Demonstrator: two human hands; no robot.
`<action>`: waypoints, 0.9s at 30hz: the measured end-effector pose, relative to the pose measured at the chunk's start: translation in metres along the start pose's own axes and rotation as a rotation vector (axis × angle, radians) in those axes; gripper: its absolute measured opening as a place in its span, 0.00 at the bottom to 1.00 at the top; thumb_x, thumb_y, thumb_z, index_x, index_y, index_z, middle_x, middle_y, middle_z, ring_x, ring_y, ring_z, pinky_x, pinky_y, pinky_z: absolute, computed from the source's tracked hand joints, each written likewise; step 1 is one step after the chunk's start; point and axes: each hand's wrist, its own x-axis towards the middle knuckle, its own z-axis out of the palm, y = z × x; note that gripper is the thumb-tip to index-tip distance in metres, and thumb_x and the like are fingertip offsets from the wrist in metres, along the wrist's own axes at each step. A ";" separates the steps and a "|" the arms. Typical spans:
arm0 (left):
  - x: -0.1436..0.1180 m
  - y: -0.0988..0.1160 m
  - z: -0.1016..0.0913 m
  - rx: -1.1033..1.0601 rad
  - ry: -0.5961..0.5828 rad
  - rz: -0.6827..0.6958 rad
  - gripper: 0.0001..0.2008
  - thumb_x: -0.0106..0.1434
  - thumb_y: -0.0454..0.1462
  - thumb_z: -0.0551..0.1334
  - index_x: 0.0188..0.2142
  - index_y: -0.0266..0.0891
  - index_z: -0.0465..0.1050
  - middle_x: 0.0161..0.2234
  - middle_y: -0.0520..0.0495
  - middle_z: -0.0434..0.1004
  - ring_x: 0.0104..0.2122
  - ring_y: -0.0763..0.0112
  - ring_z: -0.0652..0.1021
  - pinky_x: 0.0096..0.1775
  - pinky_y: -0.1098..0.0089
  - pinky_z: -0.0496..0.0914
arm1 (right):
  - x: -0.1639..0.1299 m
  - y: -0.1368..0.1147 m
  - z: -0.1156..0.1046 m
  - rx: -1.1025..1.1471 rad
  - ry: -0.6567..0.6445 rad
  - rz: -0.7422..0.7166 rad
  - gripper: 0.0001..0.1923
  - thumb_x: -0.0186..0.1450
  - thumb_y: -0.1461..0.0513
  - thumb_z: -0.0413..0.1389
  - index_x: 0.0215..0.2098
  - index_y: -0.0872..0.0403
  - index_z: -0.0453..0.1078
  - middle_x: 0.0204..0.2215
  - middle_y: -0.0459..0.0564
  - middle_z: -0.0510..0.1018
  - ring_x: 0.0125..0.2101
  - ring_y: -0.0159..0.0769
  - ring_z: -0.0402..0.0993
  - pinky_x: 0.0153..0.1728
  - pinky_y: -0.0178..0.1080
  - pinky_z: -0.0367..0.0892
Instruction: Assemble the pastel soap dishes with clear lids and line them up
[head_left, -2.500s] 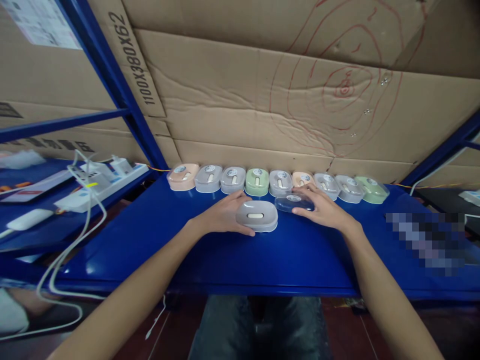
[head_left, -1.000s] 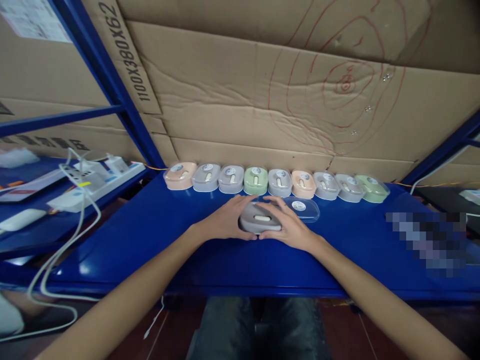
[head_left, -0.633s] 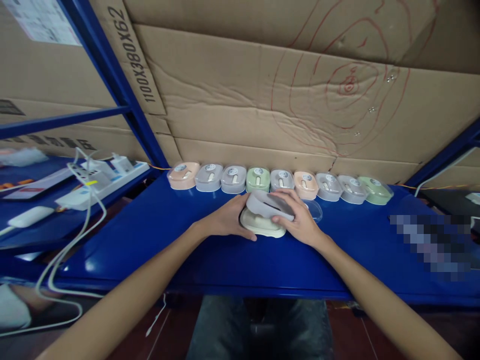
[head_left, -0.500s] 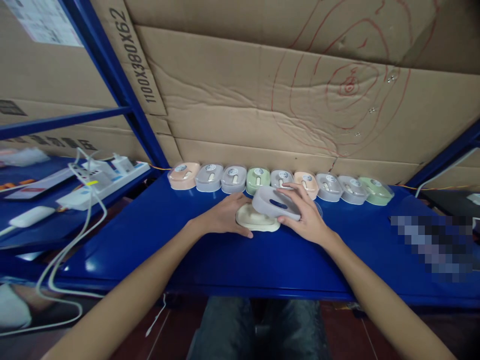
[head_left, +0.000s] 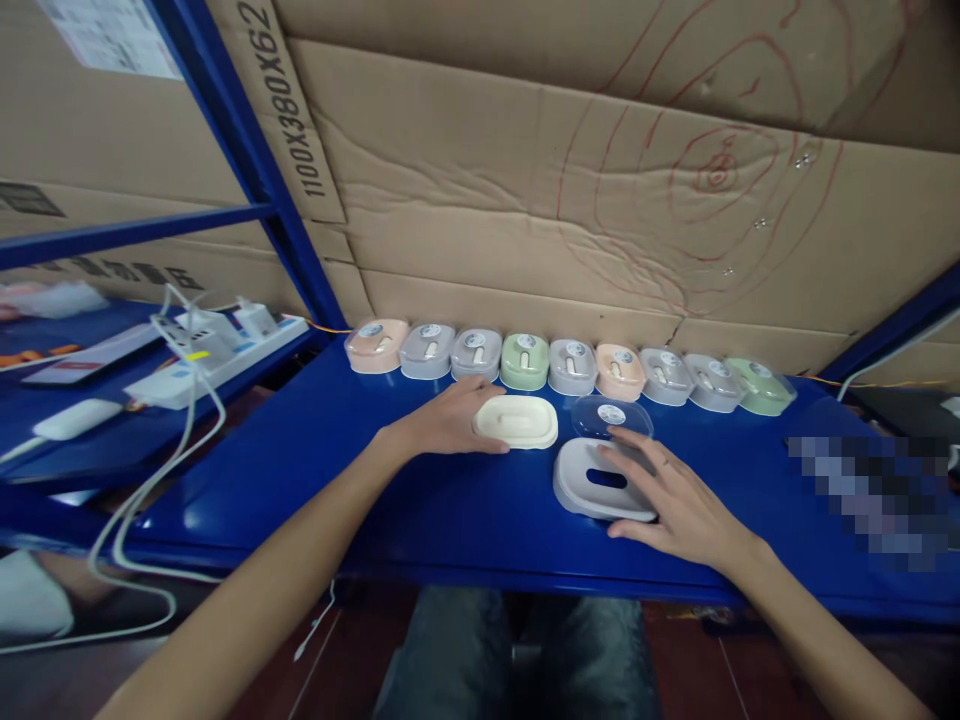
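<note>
- Right hand [head_left: 679, 500] lies spread on the blue shelf top [head_left: 420, 500], fingers wide, their tips resting on the right edge of the grey tray [head_left: 604, 480] — it grips nothing.
- Grey tray sits flat on the shelf top, near the front edge, with a slot-shaped hole in its middle.
- Left hand [head_left: 442, 422] rests flat against the left end of the cream inner dish [head_left: 516, 421], fingers loosely curved around that end, touching it rather than lifting it.
- Cream inner dish lies on the shelf top just behind and to the left of the grey tray; the two are close but apart.
- Clear lid [head_left: 611, 416], with a round sticker on top, lies just behind the grey tray and to the right of the cream dish.
- Row of closed soap boxes [head_left: 570, 365] — peach, grey and green — stands side by side along the back, against the cardboard wall [head_left: 525, 230].
- White power strip [head_left: 217, 350] with trailing cables sits on the neighbouring shelf to the left.
</note>
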 end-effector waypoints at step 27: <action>0.008 0.000 0.035 0.041 0.148 0.034 0.37 0.70 0.57 0.67 0.71 0.45 0.65 0.70 0.35 0.70 0.70 0.40 0.68 0.71 0.40 0.59 | 0.005 -0.002 0.003 0.066 0.013 0.064 0.44 0.74 0.45 0.63 0.82 0.40 0.51 0.82 0.58 0.53 0.77 0.62 0.58 0.72 0.68 0.66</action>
